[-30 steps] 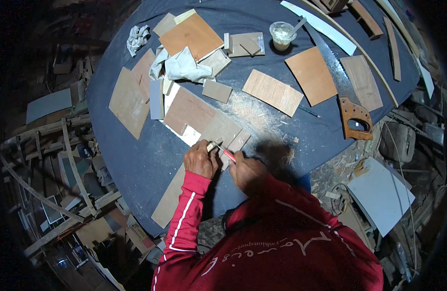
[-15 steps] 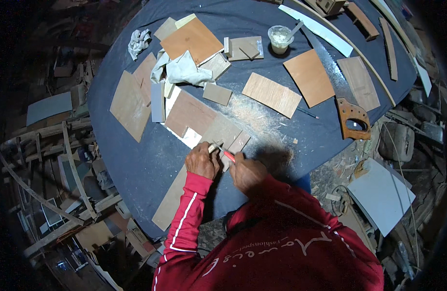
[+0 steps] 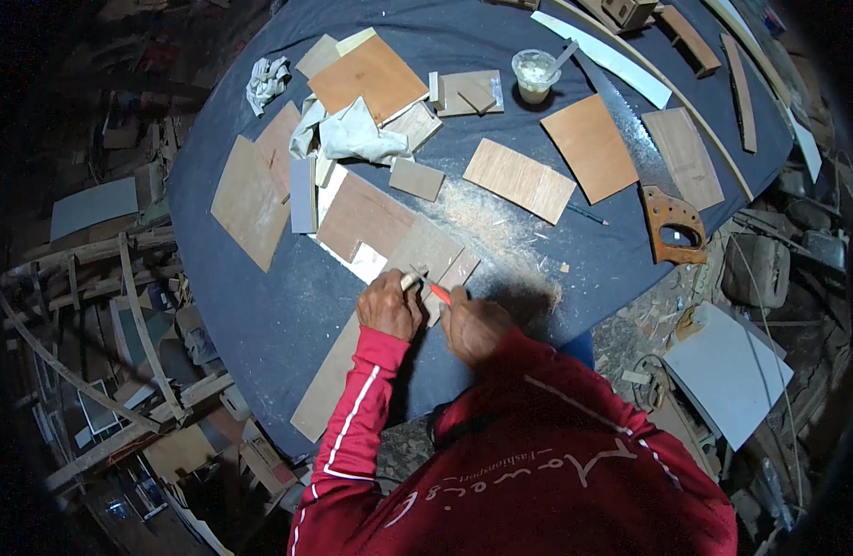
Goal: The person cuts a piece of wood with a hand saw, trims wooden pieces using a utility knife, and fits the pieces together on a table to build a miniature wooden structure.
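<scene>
Plywood strip [image 3: 443, 278] lies flat on the table [image 3: 260, 306] at its near edge, where we pin it with our left hand [image 3: 389, 306] curled around a small block [image 3: 411, 278], so our right hand [image 3: 476, 326], gripping a red pencil [image 3: 439, 294], can work on it steadily.

Brown panels [image 3: 518, 178], dark-blue table [image 3: 260, 306] (red sleeve [image 3: 357, 408])
</scene>
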The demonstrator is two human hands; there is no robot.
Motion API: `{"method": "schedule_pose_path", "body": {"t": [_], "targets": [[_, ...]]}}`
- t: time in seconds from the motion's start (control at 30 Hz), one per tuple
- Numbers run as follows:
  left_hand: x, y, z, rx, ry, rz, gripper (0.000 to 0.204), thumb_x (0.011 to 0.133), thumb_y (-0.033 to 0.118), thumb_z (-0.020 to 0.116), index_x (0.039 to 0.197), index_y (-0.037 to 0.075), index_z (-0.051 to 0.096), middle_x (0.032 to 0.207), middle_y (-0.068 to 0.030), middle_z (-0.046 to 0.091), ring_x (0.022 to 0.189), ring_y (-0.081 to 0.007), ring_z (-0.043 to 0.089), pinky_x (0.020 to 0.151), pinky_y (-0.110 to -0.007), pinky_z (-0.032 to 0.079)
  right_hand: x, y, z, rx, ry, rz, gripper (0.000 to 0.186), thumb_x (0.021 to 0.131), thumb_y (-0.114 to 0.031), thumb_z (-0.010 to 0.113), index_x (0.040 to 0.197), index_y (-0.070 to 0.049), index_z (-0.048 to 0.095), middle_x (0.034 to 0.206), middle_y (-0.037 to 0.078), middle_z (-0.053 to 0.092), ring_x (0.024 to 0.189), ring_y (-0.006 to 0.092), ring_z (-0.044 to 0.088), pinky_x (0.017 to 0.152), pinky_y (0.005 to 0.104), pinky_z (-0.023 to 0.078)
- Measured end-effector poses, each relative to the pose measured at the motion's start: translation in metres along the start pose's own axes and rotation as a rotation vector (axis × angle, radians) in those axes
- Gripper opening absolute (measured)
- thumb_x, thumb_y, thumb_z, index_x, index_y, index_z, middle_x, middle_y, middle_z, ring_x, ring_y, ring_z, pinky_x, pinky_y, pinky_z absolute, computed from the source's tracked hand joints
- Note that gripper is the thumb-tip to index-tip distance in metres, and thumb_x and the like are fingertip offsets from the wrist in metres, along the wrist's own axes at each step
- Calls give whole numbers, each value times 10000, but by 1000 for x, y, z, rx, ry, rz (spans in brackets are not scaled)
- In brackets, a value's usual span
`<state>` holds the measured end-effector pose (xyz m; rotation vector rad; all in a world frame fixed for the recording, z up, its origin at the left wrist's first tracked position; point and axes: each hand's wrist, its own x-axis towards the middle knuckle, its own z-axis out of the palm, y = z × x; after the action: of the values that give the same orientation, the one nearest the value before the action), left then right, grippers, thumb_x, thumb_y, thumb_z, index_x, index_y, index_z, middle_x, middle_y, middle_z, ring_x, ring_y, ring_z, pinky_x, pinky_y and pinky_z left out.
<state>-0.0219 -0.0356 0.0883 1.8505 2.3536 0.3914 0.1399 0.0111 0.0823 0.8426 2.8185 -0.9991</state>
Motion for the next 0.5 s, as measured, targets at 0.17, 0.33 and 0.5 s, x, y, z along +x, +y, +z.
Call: {"method": "schedule_pose_path", "body": {"t": [0.17, 0.33, 0.5], "targets": [[7, 0, 0, 25, -13, 10, 138, 747, 63, 679, 759, -4, 559, 699, -202, 597, 662, -394, 614, 586, -472, 487, 7, 7, 30, 62, 122, 123, 208, 861, -205, 572, 804, -12, 621, 690, 112, 579, 649, 206, 657, 524, 356, 543], [5, -1, -1, -3, 3, 27, 141, 755, 68, 680, 772, -4, 560, 702, -201, 597, 661, -394, 613, 587, -475, 488, 11, 4, 19, -388, 72, -91, 232, 948, -176, 493, 873, -1, 624, 743, 142, 551, 488, 228, 610, 427, 329, 492], [4, -2, -1, -19, -2, 2, 151, 760, 67, 679, 754, 2, 542, 695, -196, 588, 654, -398, 605, 582, -479, 479, 2, 3, 5, -595, -151, -332, 198, 870, -201, 553, 844, -20, 628, 717, 110, 546, 465, 194, 558, 392, 320, 467]]}}
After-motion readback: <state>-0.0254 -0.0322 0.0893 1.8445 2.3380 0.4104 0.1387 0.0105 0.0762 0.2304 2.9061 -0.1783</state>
